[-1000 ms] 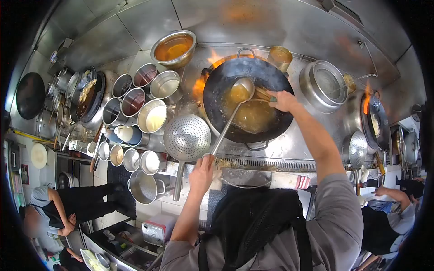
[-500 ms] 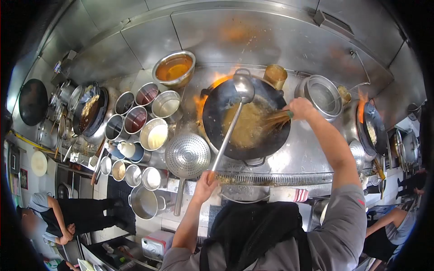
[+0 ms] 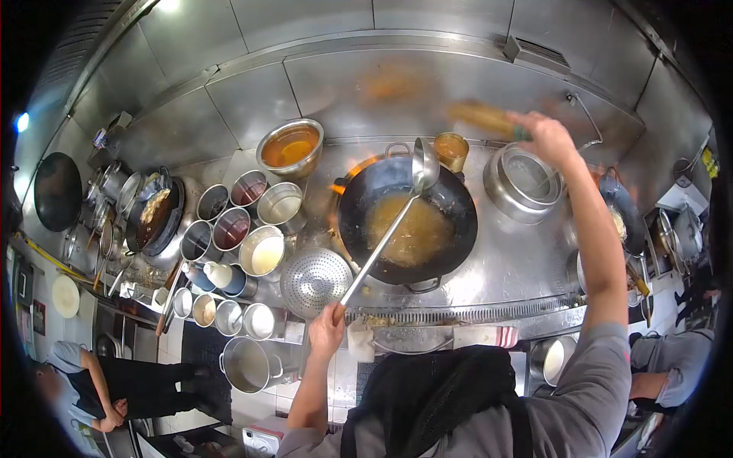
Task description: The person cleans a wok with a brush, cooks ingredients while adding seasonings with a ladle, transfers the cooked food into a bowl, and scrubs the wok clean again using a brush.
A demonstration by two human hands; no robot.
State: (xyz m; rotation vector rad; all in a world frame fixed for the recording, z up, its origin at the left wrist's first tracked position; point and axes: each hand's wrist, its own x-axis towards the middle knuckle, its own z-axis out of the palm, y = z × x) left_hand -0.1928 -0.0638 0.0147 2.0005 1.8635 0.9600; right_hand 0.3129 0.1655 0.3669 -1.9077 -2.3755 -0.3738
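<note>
My left hand [image 3: 327, 330] is closed round the wooden grip of a long steel ladle [image 3: 382, 248]. The ladle's bowl is over the far right part of a black wok [image 3: 353, 200]. Cloudy brown liquid [image 3: 408, 230] pools in the bottom of the wok. Up to the right, above the steel counter, my right hand [image 3: 548, 139] grips a bamboo wok brush [image 3: 489, 120] with a green band. Its bristles point left toward the back wall and are smeared by motion.
Flames [image 3: 338, 188] show at the wok's left rim. Left are a perforated strainer [image 3: 317, 282], several sauce pots [image 3: 262, 250] and a bowl of orange liquid [image 3: 292, 149]. A metal pot [image 3: 523, 183] and a can [image 3: 451, 151] stand right. A person [image 3: 99, 374] stands far left.
My right hand has lifted the brush out of the wok, up and toward the back wall. My left hand keeps the ladle; its bowl now shows slightly farther right. The view has shifted a little.
</note>
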